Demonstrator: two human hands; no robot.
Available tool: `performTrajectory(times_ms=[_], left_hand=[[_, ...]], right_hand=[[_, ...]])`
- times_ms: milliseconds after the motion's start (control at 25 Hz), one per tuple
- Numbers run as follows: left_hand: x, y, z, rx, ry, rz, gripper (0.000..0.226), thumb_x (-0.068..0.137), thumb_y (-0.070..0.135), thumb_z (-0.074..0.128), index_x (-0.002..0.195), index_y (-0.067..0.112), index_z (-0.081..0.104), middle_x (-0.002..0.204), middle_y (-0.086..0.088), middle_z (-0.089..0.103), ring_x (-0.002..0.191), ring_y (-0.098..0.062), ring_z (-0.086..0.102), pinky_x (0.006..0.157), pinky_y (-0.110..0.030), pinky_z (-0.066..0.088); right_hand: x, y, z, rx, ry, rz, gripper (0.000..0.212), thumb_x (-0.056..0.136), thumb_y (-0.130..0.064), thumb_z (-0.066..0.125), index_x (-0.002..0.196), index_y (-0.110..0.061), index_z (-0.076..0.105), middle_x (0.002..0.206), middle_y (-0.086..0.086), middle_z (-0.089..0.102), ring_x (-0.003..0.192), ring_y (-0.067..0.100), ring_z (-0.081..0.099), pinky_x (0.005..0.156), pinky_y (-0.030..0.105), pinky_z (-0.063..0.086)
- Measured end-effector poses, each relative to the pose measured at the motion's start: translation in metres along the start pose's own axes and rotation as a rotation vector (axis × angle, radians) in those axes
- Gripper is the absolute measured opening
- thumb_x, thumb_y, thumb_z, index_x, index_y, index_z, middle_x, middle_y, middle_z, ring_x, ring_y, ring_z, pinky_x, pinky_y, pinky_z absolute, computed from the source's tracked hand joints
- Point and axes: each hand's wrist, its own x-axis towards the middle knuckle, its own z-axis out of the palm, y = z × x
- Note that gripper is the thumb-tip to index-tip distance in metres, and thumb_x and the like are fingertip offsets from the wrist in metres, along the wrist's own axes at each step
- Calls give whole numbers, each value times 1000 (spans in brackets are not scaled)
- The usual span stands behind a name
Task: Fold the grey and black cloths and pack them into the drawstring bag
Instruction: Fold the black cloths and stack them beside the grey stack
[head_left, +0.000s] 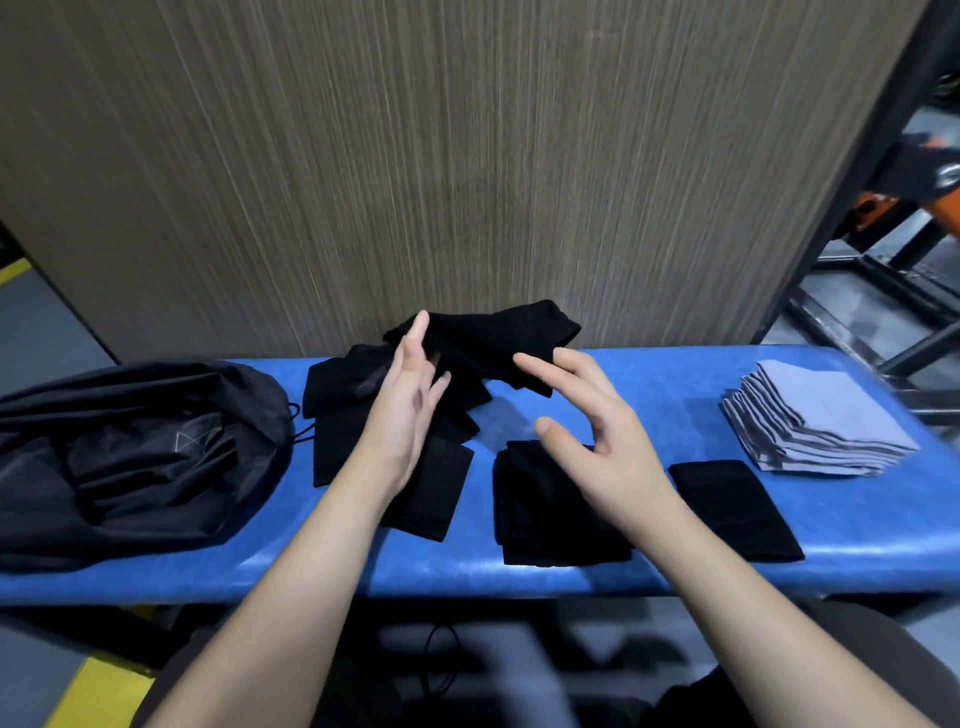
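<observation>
- Nearest to us, our two bare forearms reach over the front edge of the blue padded bench (649, 395).
- Our left hand (402, 415) stands edge-up with fingers straight and spread; its fingertips touch the raised black cloth (488, 332), though we cannot tell whether they grip it.
- Our right hand (592, 415) hovers with fingers loosely curled and parted, the index tip at that cloth's near edge, holding nothing firmly.
- Loose black cloths (337, 415) lie heaped under the left hand.
- Under the right wrist sits a folded black stack (524, 509), and just right of it a single folded black cloth (737, 509).
- Folded grey cloths (815, 421) are stacked at the bench's right end.
- Our black drawstring bag (130, 457) lies slumped at the left end.
</observation>
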Motion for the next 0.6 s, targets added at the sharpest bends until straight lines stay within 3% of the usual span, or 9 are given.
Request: performTrajectory(times_ms=[120,200,280,360,480,600], left_hand=[[3,6,-10,-295,37,-14,78,97,63,40,155,12,35,165,-3,25,152,-28,25,122,-46,28],[-2,11,-14,-354,70,3,79,96,62,45,152,7,39,163,-3,29,150,-25,29,123,-45,28],[-19,15,-9,-95,91,26,71,96,60,44,150,13,44,159,2,35,144,-9,36,123,-39,28],[-45,10,2,394,114,27,61,98,57,39,148,24,48,157,9,29,137,6,36,121,-28,23],[-80,-6,18,859,40,-9,65,97,54,38,155,24,37,160,6,16,146,-5,23,111,-16,18],[-110,-22,25,1039,-52,-76,74,94,63,41,159,31,24,162,8,8,151,-16,20,117,-28,24]], right_hand=[[-3,4,-12,164,58,-17,40,88,-8,55,126,-17,67,119,-12,53,128,7,45,107,18,33],[-5,8,-22,268,112,20,34,88,-7,55,117,-15,71,108,-4,56,113,12,50,98,21,37],[-10,12,-33,359,175,107,28,94,-5,55,112,-15,73,108,8,63,104,20,56,94,27,40],[-17,15,-44,395,239,225,25,98,-4,53,110,-14,74,115,7,69,105,18,64,91,25,47],[-30,24,-53,293,303,398,21,99,-7,55,105,-12,74,113,5,72,101,16,68,75,16,52],[-47,30,-59,167,325,531,15,95,-9,60,94,-13,74,100,1,73,83,18,67,59,12,49]])
